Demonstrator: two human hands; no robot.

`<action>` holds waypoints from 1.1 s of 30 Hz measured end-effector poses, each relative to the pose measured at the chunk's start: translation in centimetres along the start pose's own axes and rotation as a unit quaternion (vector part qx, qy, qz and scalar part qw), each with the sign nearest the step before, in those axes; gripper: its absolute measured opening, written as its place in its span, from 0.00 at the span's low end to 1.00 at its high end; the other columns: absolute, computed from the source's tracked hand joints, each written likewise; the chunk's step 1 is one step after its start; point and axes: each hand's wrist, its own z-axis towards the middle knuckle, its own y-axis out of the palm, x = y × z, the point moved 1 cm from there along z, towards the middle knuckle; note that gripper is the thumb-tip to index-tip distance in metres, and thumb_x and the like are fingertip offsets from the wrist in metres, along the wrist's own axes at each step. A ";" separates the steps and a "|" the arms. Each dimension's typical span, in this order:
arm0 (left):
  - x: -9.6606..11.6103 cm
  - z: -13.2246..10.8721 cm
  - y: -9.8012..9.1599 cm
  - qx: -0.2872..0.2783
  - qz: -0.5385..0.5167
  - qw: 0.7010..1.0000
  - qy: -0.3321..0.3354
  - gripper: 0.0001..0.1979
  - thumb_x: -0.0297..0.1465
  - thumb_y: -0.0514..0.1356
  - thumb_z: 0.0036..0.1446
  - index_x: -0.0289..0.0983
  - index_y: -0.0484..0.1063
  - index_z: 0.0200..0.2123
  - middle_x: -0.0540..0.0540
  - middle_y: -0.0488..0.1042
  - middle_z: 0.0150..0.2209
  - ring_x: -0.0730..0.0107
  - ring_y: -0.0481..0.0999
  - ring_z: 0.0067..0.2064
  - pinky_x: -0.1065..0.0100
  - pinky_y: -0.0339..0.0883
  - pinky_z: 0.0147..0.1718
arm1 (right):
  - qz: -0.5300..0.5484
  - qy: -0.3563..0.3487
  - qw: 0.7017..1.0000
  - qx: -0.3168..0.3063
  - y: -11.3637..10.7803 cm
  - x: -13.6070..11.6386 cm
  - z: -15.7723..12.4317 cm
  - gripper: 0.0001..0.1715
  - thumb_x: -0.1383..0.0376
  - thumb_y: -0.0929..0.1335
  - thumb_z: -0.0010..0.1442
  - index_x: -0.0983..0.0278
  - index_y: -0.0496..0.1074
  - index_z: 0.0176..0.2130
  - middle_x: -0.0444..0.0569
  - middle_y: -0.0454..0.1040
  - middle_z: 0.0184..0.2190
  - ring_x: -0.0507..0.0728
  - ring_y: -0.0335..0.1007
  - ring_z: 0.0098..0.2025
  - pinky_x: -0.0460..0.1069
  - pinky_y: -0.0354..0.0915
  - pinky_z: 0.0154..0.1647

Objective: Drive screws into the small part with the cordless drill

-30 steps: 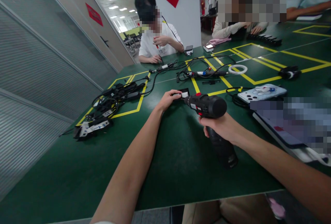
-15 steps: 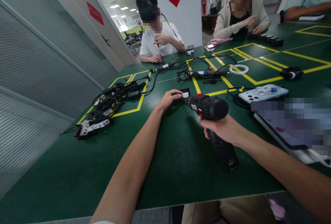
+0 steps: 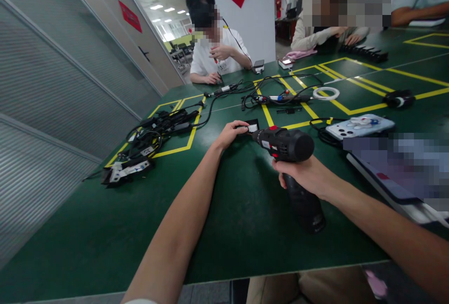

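Wrapped round the handle of a black and red cordless drill (image 3: 286, 144), my right hand (image 3: 305, 173) holds it with the chuck pointing away and to the left. The drill's tip meets a small black piece with a white label (image 3: 252, 127) on the table. My left hand (image 3: 231, 133) grips the near left side of that piece, fingers closed on it. What the piece is cannot be made out, and the drill partly hides it. The drill's battery base hangs low over the green table.
Tangled black cables (image 3: 164, 126) lie at the left, beside a black and white strip (image 3: 128, 171). A phone (image 3: 361, 125) and a stacked tablet-like device (image 3: 389, 168) sit at the right. Beyond are more cables, a white ring (image 3: 325, 93) and people seated across the table (image 3: 245, 229).
Both hands and the drill hold nearly the same pose. The whole view has shifted very slightly. The co-worker at the far right has moved an arm a little.
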 end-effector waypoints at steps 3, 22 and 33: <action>0.0 0.0 0.0 0.001 -0.002 1.000 -0.003 0.18 0.37 0.65 0.43 0.37 0.76 0.39 0.46 0.76 0.38 0.65 0.73 0.39 0.62 0.64 0.44 | 0.000 -0.005 1.000 0.000 -0.1 -0.1 -0.1 0.05 0.65 0.66 0.51 0.66 0.70 0.27 0.45 0.70 0.15 0.52 0.66 0.19 0.46 0.59 0.22; 0.0 0.1 0.1 0.009 -0.004 1.000 -0.007 0.17 0.36 0.65 0.42 0.37 0.76 0.37 0.46 0.76 0.38 0.65 0.73 0.39 0.62 0.64 0.44 | 0.014 -0.002 1.000 0.006 0.0 0.0 0.0 0.04 0.66 0.66 0.51 0.65 0.69 0.26 0.45 0.69 0.14 0.52 0.65 0.18 0.47 0.58 0.21; 0.0 0.2 0.1 0.006 -0.006 1.000 -0.008 0.17 0.37 0.65 0.42 0.37 0.76 0.38 0.46 0.77 0.38 0.65 0.73 0.39 0.62 0.64 0.45 | 0.022 0.006 1.000 0.009 0.1 -0.3 -0.1 0.03 0.67 0.67 0.49 0.64 0.67 0.25 0.44 0.68 0.14 0.52 0.66 0.18 0.47 0.59 0.22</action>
